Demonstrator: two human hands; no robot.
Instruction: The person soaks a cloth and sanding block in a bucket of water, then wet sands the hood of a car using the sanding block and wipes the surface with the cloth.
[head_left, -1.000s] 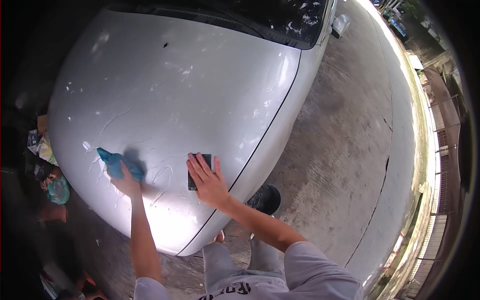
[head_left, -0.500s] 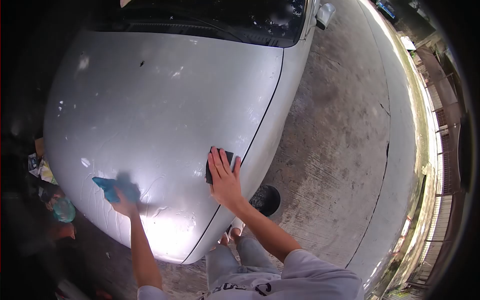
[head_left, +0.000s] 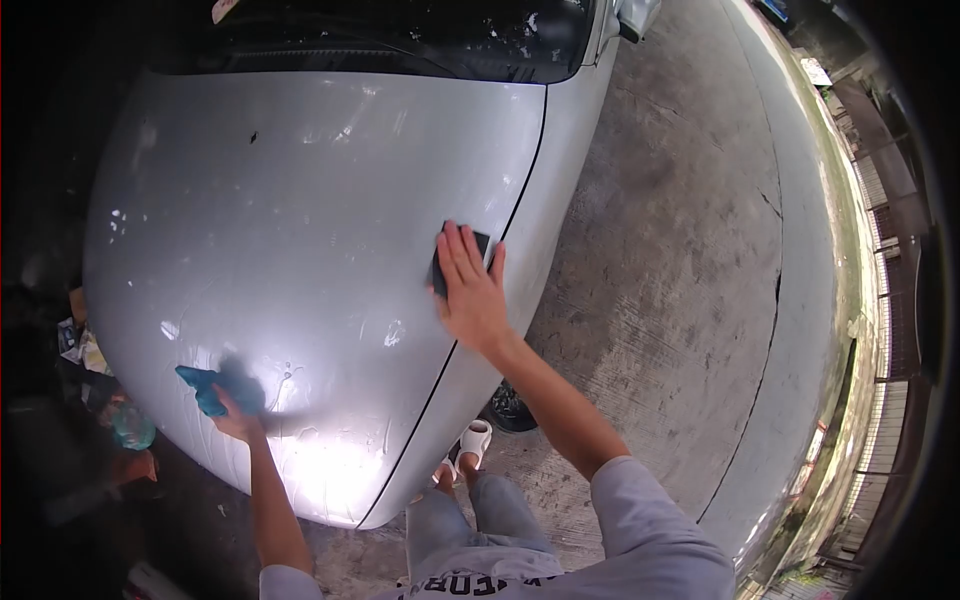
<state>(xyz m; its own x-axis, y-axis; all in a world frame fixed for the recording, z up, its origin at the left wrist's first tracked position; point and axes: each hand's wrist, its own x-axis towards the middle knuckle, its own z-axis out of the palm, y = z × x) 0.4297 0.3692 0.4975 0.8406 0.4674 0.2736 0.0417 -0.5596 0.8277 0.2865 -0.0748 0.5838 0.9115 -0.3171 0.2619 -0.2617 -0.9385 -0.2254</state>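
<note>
The silver car hood (head_left: 300, 220) stretches out below me, with wet streaks and droplets near its front. At the front left, my left hand (head_left: 236, 418) is closed around a bunched blue cloth (head_left: 207, 392), held at the hood. Near the hood's right edge, my right hand (head_left: 474, 300) presses a dark, flat piece of sandpaper (head_left: 441, 272) against the paint. Its fingers lie stretched over the sheet, and the thumb sits at the right side. The palm hides part of the sandpaper.
A black bucket (head_left: 513, 408) stands on the concrete ground (head_left: 660, 280) beside the car, partly behind my right arm. The windshield (head_left: 400, 35) is at the far end. Bags and other items, including a greenish plastic bag (head_left: 132, 427), lie at the left.
My right hand has slid the sandpaper forward along the hood's right edge, away from me. The left hand keeps the cloth at nearly the same spot. The view has shifted slightly.
</note>
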